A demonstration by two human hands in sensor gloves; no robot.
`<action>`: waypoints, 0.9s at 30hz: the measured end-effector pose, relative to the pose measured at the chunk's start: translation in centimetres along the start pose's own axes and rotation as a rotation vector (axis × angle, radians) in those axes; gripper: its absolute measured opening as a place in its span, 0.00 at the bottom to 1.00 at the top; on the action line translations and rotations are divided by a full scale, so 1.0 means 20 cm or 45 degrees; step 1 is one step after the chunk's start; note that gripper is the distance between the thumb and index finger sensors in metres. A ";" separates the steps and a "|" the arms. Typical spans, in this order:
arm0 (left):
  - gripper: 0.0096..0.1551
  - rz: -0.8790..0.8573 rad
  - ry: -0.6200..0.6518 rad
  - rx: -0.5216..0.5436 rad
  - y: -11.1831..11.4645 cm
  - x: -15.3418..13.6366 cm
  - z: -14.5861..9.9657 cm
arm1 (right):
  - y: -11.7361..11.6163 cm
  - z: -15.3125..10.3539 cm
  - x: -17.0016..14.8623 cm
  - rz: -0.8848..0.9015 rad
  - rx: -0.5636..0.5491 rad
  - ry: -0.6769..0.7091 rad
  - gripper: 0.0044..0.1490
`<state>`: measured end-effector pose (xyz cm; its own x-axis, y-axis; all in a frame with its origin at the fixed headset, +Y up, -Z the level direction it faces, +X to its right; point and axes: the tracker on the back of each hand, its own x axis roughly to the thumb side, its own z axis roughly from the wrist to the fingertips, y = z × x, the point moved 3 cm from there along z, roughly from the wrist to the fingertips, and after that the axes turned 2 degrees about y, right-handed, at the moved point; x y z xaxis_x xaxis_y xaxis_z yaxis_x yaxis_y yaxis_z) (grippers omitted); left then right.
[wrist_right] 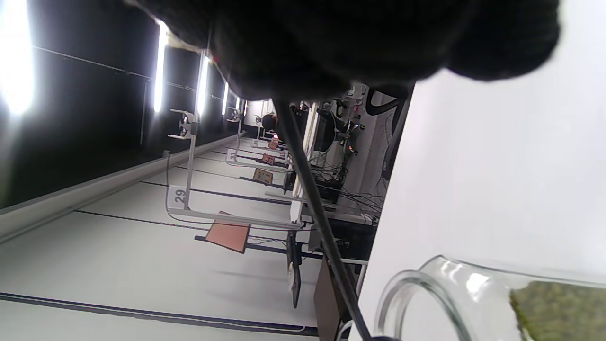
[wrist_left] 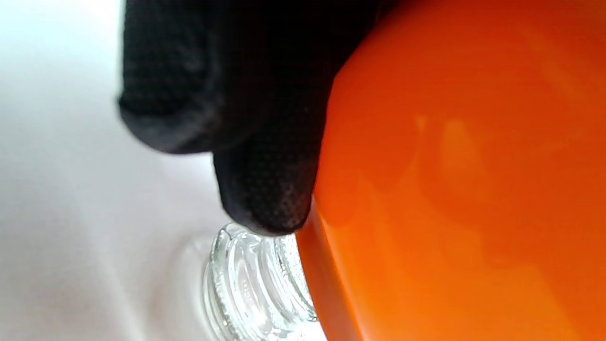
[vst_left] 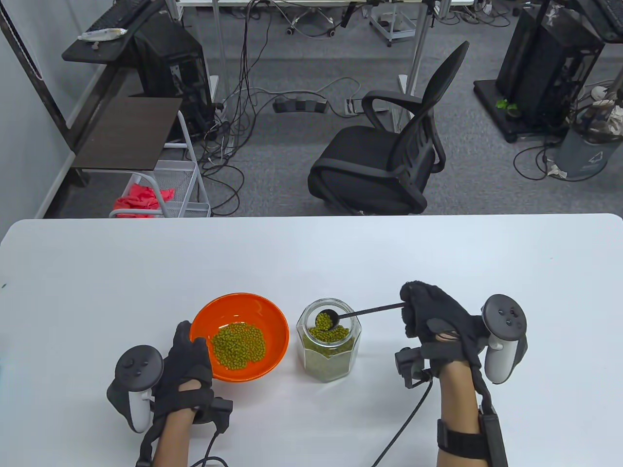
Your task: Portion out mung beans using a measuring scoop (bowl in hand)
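An orange bowl holding a pile of mung beans sits left of a glass jar partly full of beans. My left hand grips the bowl's near-left rim; in the left wrist view its fingers press on the bowl's outer wall with the jar's neck beyond. My right hand holds the thin black handle of a measuring scoop, whose cup is full of beans at the jar's mouth. In the right wrist view the handle runs down to the jar's rim.
The white table stretches wide around the bowl and jar. Beyond its far edge stand a black office chair and a wire cart on the floor.
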<state>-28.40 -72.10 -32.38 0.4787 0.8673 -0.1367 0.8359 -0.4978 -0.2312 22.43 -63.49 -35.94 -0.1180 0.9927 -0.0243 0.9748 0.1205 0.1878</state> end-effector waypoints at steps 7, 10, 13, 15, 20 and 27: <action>0.37 0.001 0.001 0.001 0.00 0.00 0.00 | -0.07 -0.03 0.06 0.061 0.068 0.065 0.24; 0.37 0.003 -0.001 0.003 0.00 0.00 0.00 | -0.14 -0.04 0.06 0.056 0.116 0.067 0.24; 0.37 0.000 0.000 0.000 0.00 0.00 0.00 | -0.22 -0.04 0.06 0.026 0.153 0.070 0.24; 0.37 0.000 -0.001 0.000 0.01 0.00 0.00 | -0.26 -0.05 0.05 0.013 0.168 0.077 0.24; 0.37 -0.003 -0.003 0.002 0.00 0.00 0.00 | -0.37 -0.08 0.06 -0.033 0.239 0.103 0.24; 0.37 -0.007 -0.002 0.000 0.00 0.00 0.00 | -0.49 -0.12 0.08 -0.106 0.331 0.154 0.25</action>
<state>-28.30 -72.13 -32.35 0.4735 0.8701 -0.1367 0.8387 -0.4928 -0.2317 12.15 -63.14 -35.41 -0.2064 0.9742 0.0913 0.9747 0.2129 -0.0682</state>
